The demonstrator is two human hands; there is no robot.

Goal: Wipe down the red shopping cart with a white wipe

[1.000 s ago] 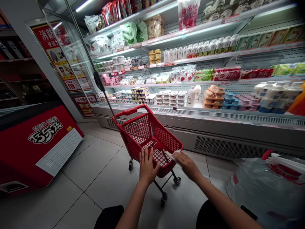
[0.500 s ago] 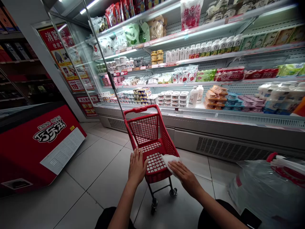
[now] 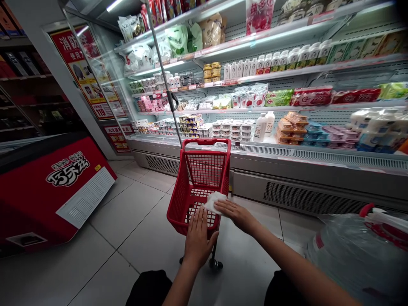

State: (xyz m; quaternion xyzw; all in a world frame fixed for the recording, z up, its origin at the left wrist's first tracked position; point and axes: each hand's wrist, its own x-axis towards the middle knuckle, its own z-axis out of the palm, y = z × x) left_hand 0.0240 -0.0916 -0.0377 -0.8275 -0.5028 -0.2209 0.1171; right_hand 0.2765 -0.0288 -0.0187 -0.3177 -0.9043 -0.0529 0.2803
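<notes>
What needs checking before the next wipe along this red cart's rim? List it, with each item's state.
1. White cloth under the right hand: ok, the fingers press it flat on the rim.
2. Left hand steadying the red cart: ok, palm rests open on the near edge.
3. Basket free of goods: ok, only bare mesh shows inside.
4. Wheels locked: cannot tell, only one rear wheel is visible.
5. Room around the cart: ok, bare floor tiles to the left; the chiller shelf stands behind.
6. Large water jug beside the right arm: ok, apart from the cart.
</notes>
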